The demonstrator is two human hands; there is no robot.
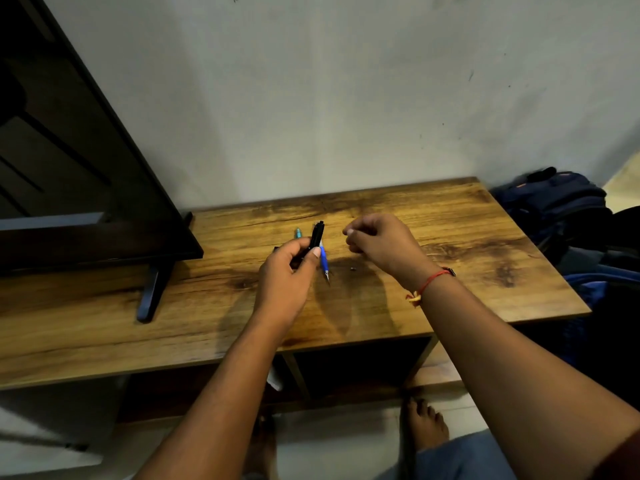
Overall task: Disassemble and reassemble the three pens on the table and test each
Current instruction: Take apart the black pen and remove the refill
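Observation:
My left hand (289, 271) grips a black pen barrel (317, 234) above the wooden table (450, 244), its far end pointing up and away. Under it a blue pen (324, 263) lies on the table with its tip toward me. The teal end of a third pen (298, 233) shows just left of the black barrel. My right hand (377, 242) hovers to the right with its fingers curled and pinched together; what it holds is too small to tell. A tiny dark part (353, 269) lies on the table between my hands.
A dark flat screen (69, 168) on a stand foot (152, 292) fills the table's left side. The wall runs close behind the table. Blue bags (554, 209) lie on the floor at the right. An open shelf sits under the tabletop, and bare feet show below.

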